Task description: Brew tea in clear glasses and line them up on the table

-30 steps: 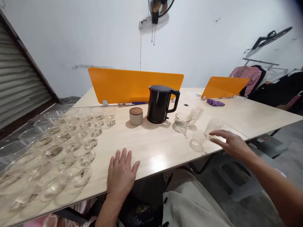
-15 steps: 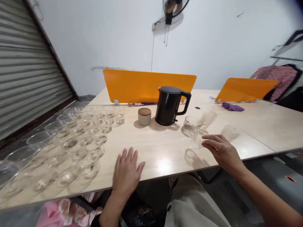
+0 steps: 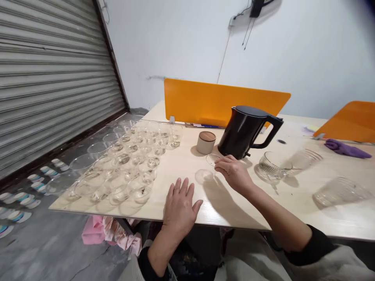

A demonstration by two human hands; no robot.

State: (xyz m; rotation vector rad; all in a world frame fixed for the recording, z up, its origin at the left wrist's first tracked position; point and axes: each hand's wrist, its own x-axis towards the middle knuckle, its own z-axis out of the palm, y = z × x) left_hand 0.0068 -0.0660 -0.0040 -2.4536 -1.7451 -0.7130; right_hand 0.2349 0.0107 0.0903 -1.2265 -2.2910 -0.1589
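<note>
My right hand curls around a thin clear glass on the pale wood table, just in front of the black electric kettle. The glass is faint, so its exact tilt is hard to tell. My left hand lies flat near the table's front edge, fingers spread, holding nothing. Close beside it on the left stand many clear glasses in tight rows. A lidded jar with a wooden top sits left of the kettle.
To the right stand a ribbed glass bowl and clear ribbed glasses. A purple cloth and orange desk dividers lie beyond. A roller shutter stands left, with several printed discs on the floor.
The view has swung left. My right hand has moved left towards the kettle, and the clear glass has shifted with it. My left hand stays flat on the table.
</note>
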